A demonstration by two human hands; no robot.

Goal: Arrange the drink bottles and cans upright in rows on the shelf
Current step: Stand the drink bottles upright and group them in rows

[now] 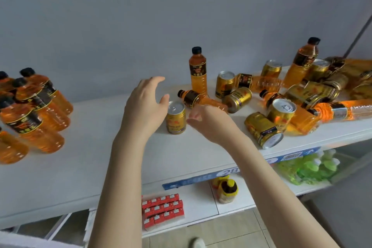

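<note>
Both open and empty, my left hand and right hand flank the upright gold metal can on the white shelf; the toppled amber plastic bottle lies just beyond my right, cap pointing left

Glossy gold metal cans and clear plastic bottles sit on a matt white shelf.

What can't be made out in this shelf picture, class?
Head view:
Right hand: its own back hides the fingertips; grip on the lying bottle unclear.
Left bottles: cut off by the frame edge.
Far-right pile: blurred, overlapping; count unclear.
Labels: too small to read.
</note>
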